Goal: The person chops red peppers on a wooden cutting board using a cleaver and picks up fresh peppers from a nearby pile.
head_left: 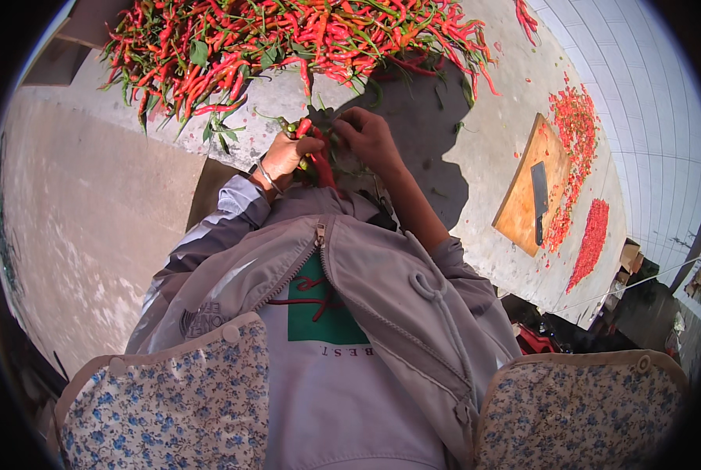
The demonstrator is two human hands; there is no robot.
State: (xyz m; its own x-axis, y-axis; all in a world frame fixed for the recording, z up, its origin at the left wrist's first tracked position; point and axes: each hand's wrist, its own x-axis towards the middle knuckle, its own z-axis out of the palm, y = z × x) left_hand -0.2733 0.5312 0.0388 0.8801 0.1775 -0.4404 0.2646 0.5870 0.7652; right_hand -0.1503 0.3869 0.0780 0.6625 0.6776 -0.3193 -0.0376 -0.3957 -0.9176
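Observation:
My left hand [286, 157], with a metal bangle at the wrist, is closed around a small bunch of red chili peppers [323, 164], some with green stems. Close by on the right, my right hand [362, 138] is raised with its fingers bent together at the bunch; whether it pinches a stem or a pepper cannot be told. A large heap of long red and green chili peppers [280, 41], mixed with stems and leaves, lies on the concrete just beyond both hands.
At the right, a wooden cutting board [517, 200] bears a cleaver [539, 188]. Chopped red peppers [579, 141] lie beside it, with a strip of finer red pieces [590, 244] below. Cardboard boxes [51, 61] stand at the upper left. Loose peppers lie at the top right.

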